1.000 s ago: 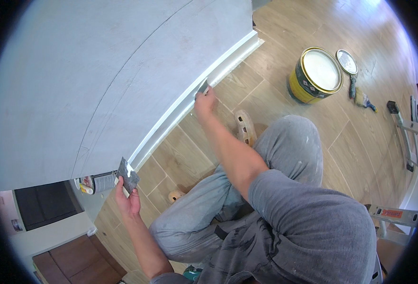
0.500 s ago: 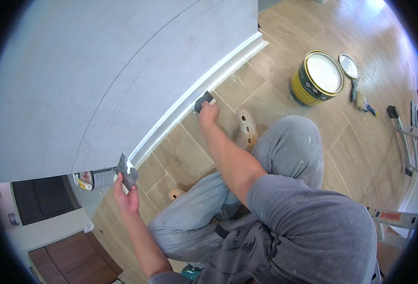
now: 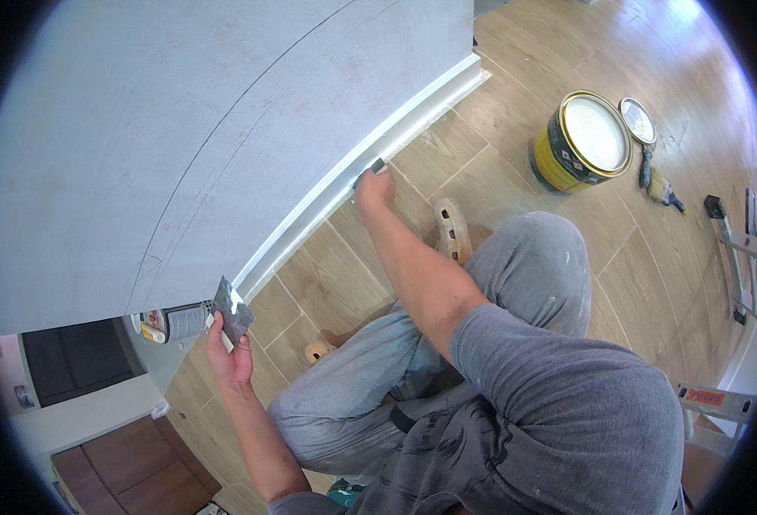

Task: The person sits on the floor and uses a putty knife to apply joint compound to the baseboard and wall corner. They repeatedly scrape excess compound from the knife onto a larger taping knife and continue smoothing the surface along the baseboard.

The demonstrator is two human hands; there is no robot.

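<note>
My left hand (image 3: 234,359) is closed on a putty knife (image 3: 232,316), a dark flat blade with a pale edge strip and a smear of white paste. It is held up near the wall's left end. My right hand (image 3: 375,190) grips a second dark spreader (image 3: 379,164), mostly hidden behind the fingers. That one lies against the white skirting board (image 3: 434,101) along the wall foot; whether its edge touches the board or the floor joint I cannot tell.
On the wood-look tiles to the right stands an open yellow and black tub (image 3: 558,159) of white paste, with its lid (image 3: 637,120) and a paintbrush (image 3: 666,190) beside it. A metal ladder (image 3: 743,240) stands at far right. Another can (image 3: 181,324) is beyond the wall's left end.
My right hand has turned and edged up toward the skirting board, so less of its spreader shows. My left hand and its putty knife have barely moved.
</note>
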